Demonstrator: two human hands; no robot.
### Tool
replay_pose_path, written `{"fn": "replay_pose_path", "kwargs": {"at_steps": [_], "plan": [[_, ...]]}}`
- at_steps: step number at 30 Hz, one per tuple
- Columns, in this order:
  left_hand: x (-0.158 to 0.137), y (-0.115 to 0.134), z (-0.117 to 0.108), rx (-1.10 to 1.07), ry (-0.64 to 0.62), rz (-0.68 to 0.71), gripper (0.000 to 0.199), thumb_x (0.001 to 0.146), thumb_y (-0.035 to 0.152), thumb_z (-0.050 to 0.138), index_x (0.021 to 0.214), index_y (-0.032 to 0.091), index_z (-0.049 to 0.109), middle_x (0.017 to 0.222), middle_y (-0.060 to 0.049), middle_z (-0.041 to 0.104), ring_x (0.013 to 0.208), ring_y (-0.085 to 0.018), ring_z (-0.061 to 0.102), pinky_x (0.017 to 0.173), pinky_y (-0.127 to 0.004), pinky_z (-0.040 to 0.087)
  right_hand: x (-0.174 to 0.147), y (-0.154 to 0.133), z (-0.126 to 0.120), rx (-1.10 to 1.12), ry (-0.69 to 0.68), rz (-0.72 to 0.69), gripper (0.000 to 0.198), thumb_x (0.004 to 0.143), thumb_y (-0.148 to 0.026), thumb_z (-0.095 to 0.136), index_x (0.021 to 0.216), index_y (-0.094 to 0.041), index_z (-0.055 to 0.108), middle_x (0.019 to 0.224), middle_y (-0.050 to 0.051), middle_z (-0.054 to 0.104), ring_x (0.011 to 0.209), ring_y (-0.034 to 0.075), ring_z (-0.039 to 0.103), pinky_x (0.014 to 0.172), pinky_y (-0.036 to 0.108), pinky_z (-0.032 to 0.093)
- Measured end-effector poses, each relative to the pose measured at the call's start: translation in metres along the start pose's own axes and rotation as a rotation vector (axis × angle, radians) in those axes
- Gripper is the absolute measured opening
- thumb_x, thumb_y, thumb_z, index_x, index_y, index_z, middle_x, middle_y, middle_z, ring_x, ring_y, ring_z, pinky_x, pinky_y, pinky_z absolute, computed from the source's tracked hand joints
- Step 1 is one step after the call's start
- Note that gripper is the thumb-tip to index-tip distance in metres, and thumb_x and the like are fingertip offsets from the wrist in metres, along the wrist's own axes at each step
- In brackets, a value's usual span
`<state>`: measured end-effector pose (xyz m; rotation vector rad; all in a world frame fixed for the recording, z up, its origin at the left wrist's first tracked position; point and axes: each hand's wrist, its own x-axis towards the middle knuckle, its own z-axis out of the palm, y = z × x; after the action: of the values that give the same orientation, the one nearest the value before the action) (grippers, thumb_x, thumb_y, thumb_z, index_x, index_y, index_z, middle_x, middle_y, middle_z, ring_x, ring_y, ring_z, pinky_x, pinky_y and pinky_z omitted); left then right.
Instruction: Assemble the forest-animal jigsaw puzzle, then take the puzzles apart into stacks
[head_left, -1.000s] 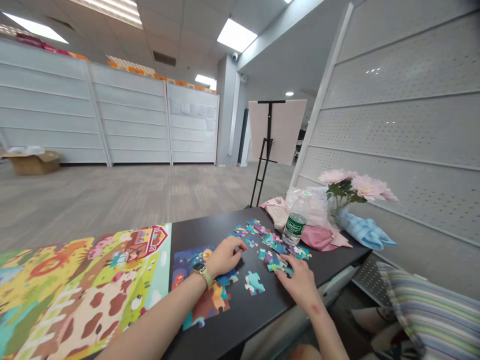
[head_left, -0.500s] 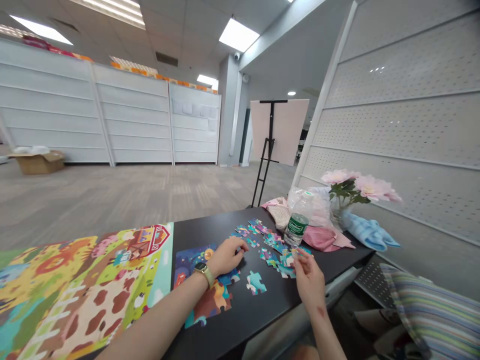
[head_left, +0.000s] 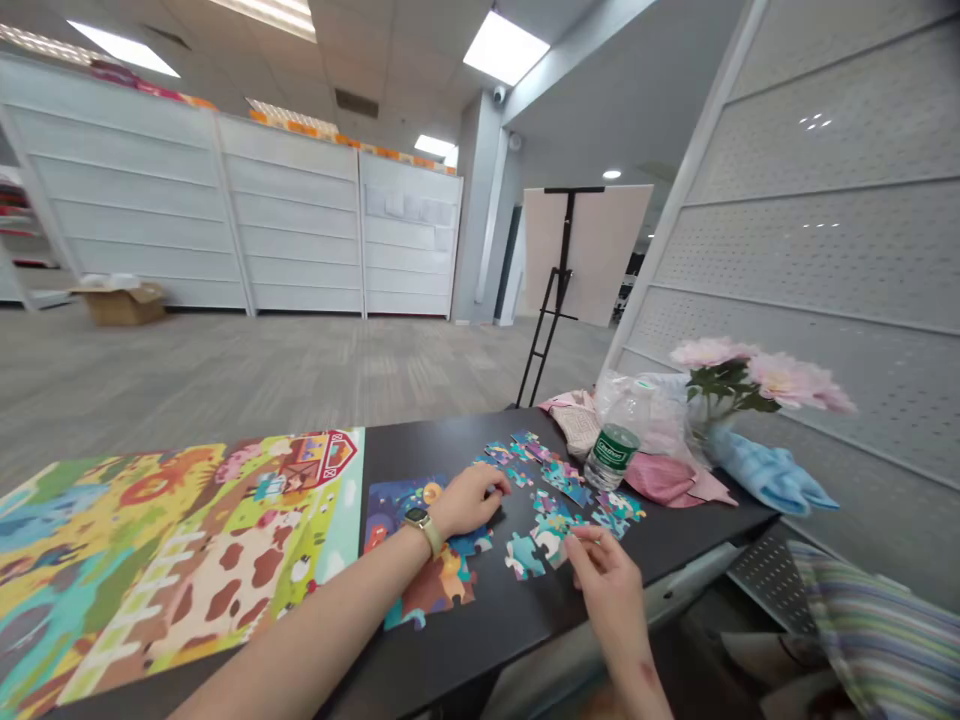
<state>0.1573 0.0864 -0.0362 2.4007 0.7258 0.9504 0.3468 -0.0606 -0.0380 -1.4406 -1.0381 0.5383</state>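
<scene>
My right hand point(head_left: 609, 575) pinches a teal and white puzzle piece point(head_left: 551, 542) between thumb and fingers, low over the black table. It is right beside a loose teal puzzle piece point(head_left: 524, 558); whether the two touch I cannot tell. My left hand point(head_left: 469, 500), with a watch on its wrist, rests over the upper right part of a partly assembled dark blue and brown puzzle point(head_left: 439, 582). Its fingers are loosely bent, the thumb apart, and nothing shows in them. The hand and wrist cover part of that puzzle. Beyond both hands lie several loose puzzle pieces point(head_left: 564, 482).
A large farm-animal picture point(head_left: 225, 560) covers the left of the table point(head_left: 420, 440). On the far right stand a water bottle point(head_left: 613, 450), pink cloth point(head_left: 660, 478), a vase of pink flowers point(head_left: 780, 378) and a blue cloth point(head_left: 769, 470). A striped cushion point(head_left: 877, 620) is beside the table.
My right hand has moved left and toward me from the pile, bringing a piece beside the loose teal one. My left hand stays over the puzzle. The view has turned slightly left.
</scene>
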Motion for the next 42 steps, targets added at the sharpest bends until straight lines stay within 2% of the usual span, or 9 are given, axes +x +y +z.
{"fn": "replay_pose_path", "kwargs": {"at_steps": [4,7,14,24,27,32,36,38,42], "plan": [[0.0,-0.003,0.0,-0.008,-0.01,-0.011,0.024,0.083,0.008,0.053,0.092,0.021,0.071,0.095,-0.002,0.072,0.092,-0.019,0.063,0.091,-0.03,0.047,-0.028,-0.013,0.026,-0.103,-0.139,-0.073,0.037,0.081,-0.052,0.064,0.097,-0.019,0.07,0.067,0.003,0.069,0.057,0.019,0.061,0.054,0.028,0.05],[0.001,-0.004,-0.001,-0.009,-0.016,-0.015,0.025,0.08,0.007,0.054,0.093,0.02,0.071,0.093,-0.002,0.072,0.091,-0.02,0.064,0.09,-0.03,0.047,-0.038,-0.013,0.037,-0.272,-0.187,-0.125,0.032,0.081,-0.052,0.063,0.088,-0.022,0.073,0.079,0.007,0.075,0.07,0.023,0.068,0.065,0.032,0.053],[0.002,-0.005,0.0,-0.011,-0.018,-0.009,0.026,0.08,0.007,0.054,0.093,0.021,0.071,0.093,-0.002,0.072,0.091,-0.02,0.064,0.089,-0.03,0.048,-0.04,-0.011,0.035,-0.442,-0.204,-0.277,0.024,0.08,-0.048,0.065,0.076,-0.026,0.072,0.084,0.007,0.072,0.075,0.024,0.068,0.073,0.036,0.055],[0.002,-0.004,0.0,-0.009,-0.022,-0.001,0.026,0.08,0.008,0.054,0.093,0.021,0.071,0.093,-0.002,0.073,0.091,-0.02,0.063,0.089,-0.03,0.047,-0.044,-0.015,0.05,-0.556,-0.282,-0.286,0.016,0.082,-0.04,0.065,0.08,-0.027,0.074,0.084,0.006,0.071,0.077,0.025,0.065,0.077,0.039,0.049],[0.002,-0.004,-0.001,-0.005,-0.022,-0.001,0.026,0.08,0.007,0.053,0.093,0.021,0.071,0.092,-0.002,0.073,0.091,-0.02,0.063,0.089,-0.031,0.047,-0.037,-0.013,0.04,-0.457,-0.267,-0.251,0.02,0.083,-0.042,0.063,0.081,-0.025,0.074,0.084,0.007,0.072,0.077,0.024,0.066,0.077,0.037,0.051],[0.002,-0.006,0.001,-0.014,-0.029,0.006,0.025,0.08,0.008,0.053,0.092,0.022,0.071,0.092,-0.002,0.072,0.091,-0.02,0.063,0.089,-0.03,0.047,0.011,0.008,-0.009,-0.402,0.087,-0.111,0.037,0.082,-0.054,0.061,0.091,-0.02,0.072,0.086,0.008,0.075,0.08,0.026,0.067,0.075,0.036,0.05],[0.003,-0.008,0.002,-0.032,-0.022,0.006,0.024,0.08,0.009,0.053,0.091,0.021,0.071,0.09,-0.003,0.072,0.089,-0.021,0.063,0.087,-0.031,0.047,0.034,0.018,-0.023,-0.702,0.066,-0.317,0.034,0.083,-0.051,0.057,0.085,-0.021,0.074,0.098,0.014,0.073,0.097,0.032,0.064,0.091,0.047,0.046],[0.002,-0.008,0.002,-0.046,-0.019,0.003,0.024,0.08,0.008,0.053,0.09,0.021,0.071,0.089,-0.003,0.072,0.088,-0.021,0.062,0.087,-0.031,0.047,0.03,0.015,-0.017,-0.75,0.008,-0.466,0.031,0.086,-0.044,0.055,0.09,-0.021,0.075,0.109,0.015,0.07,0.106,0.032,0.06,0.099,0.049,0.043],[0.001,-0.007,0.002,-0.081,-0.014,-0.016,0.024,0.079,0.008,0.054,0.09,0.021,0.071,0.09,-0.002,0.072,0.09,-0.021,0.062,0.09,-0.032,0.046,0.006,0.0,0.0,-0.704,-0.389,-0.568,0.031,0.087,-0.028,0.053,0.112,-0.026,0.071,0.129,0.009,0.065,0.125,0.029,0.053,0.107,0.049,0.039]]}}
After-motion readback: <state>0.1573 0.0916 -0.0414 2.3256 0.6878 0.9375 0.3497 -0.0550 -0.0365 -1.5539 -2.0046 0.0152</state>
